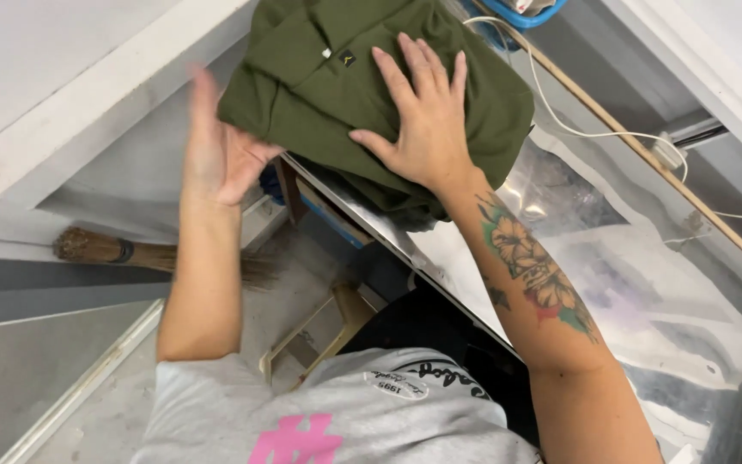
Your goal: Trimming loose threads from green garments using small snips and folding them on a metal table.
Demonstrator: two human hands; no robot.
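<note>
At the counter's (pixel 440 258) near edge, the folded green garment (pixel 319 86), soft, light and limp-looking, lies under the flat, open right hand (pixel 427 120), while the open left hand (pixel 221 150) supports its overhanging side, the sensible hold.

Shiny metal worktop (pixel 405 245) running diagonally, mostly covered by clear plastic sheeting (pixel 646 258). A folded dark green garment (pixel 319 94) sits at its near-left end, overhanging the edge. A white cable (pixel 560 116) trails across the plastic beside a long wooden stick (pixel 646 155).
</note>
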